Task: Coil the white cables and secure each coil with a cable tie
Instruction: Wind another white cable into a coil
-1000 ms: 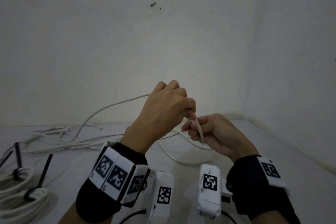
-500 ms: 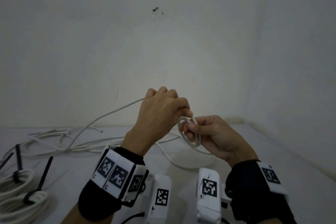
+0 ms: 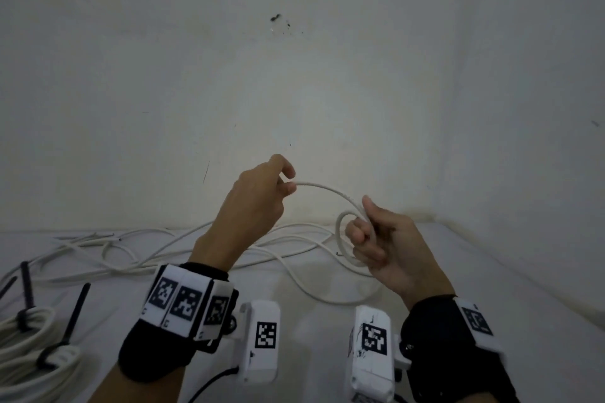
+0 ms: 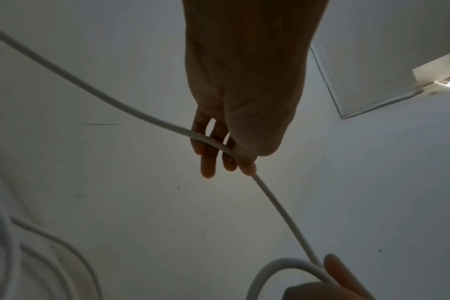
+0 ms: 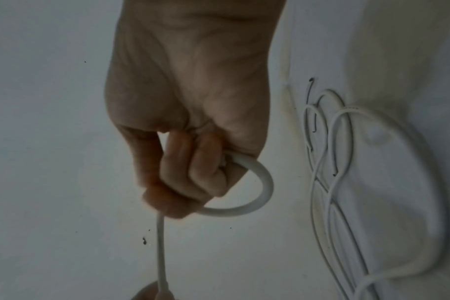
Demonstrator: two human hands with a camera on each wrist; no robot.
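1. currently, right hand [image 3: 389, 249] grips a small loop of the white cable [image 3: 327, 188], fingers curled round it, raised above the table [image 3: 491, 271].
2. left hand [image 3: 258, 199] pinches the same cable between thumb and fingers, apart from the right hand.
3. remaining cable trails across the table behind both hands.
4. tied coils [image 3: 29, 347] with black cable ties [image 3: 73, 317] lie at far left.

Left hand [image 4: 234, 113] pinching white cable [image 4: 278, 205] between thumb and fingers [image 4: 206, 150], line running down to small loop [image 4: 278, 266] at right hand [image 4: 342, 282].
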